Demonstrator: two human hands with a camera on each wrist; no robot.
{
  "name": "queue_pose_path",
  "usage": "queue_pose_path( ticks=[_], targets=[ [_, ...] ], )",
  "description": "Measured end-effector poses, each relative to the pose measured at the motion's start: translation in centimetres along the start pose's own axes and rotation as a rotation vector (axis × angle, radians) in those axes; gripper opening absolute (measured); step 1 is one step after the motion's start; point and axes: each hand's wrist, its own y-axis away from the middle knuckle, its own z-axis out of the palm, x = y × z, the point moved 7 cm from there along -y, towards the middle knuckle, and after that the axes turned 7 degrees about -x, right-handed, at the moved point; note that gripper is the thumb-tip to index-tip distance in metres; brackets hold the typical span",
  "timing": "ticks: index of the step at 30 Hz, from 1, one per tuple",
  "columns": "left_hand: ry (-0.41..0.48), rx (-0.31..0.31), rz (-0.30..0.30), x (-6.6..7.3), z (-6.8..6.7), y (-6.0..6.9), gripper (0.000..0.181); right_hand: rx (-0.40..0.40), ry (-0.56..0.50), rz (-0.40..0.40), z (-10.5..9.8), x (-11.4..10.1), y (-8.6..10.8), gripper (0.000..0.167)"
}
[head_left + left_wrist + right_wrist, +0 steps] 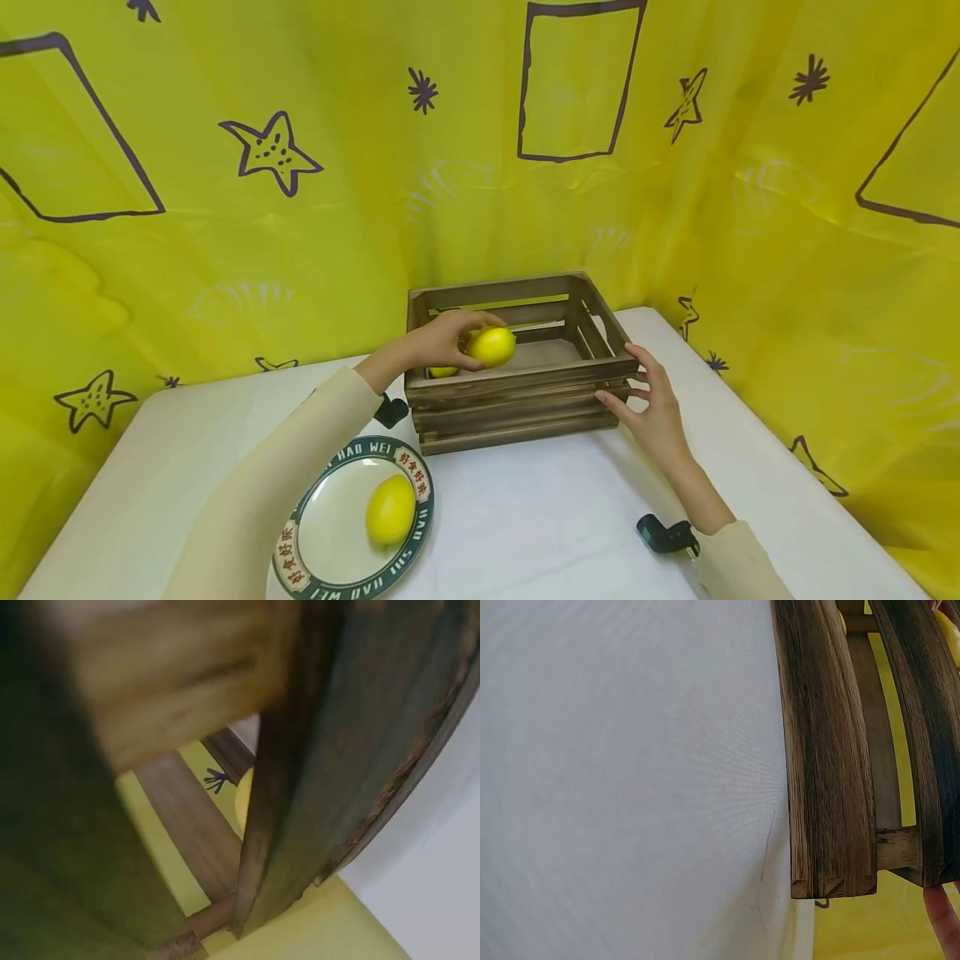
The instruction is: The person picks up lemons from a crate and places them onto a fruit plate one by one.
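In the head view my left hand (455, 337) holds a lemon (492, 346) over the left part of a brown wooden crate (517, 410). Another lemon (442, 372) lies inside the crate, partly hidden by that hand. My right hand (654, 408) grips the crate's front right corner, thumb on the front and fingers at the side. Below my left forearm, a third lemon (391, 510) rests on a green-rimmed plate (425, 508). The left wrist view is filled by dark crate slats (300, 787) at close range. A fingertip (941, 919) touches the crate end in the right wrist view.
A white cloth (540, 517) covers the table under the crate and plate. Yellow curtains (360, 250) with drawn stars hang behind and to the right, close to the crate's back. Dark straps (663, 533) sit by both wrists.
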Motion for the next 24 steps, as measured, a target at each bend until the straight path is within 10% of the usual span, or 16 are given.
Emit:
queue_pose_path(
  ticks=[24],
  targets=[
    [0.133, 0.419, 0.045, 1.2, -1.1, 3.5, 0.063, -0.011, 0.008, -0.01, -0.1, 0.0, -0.1, 0.086]
  ],
)
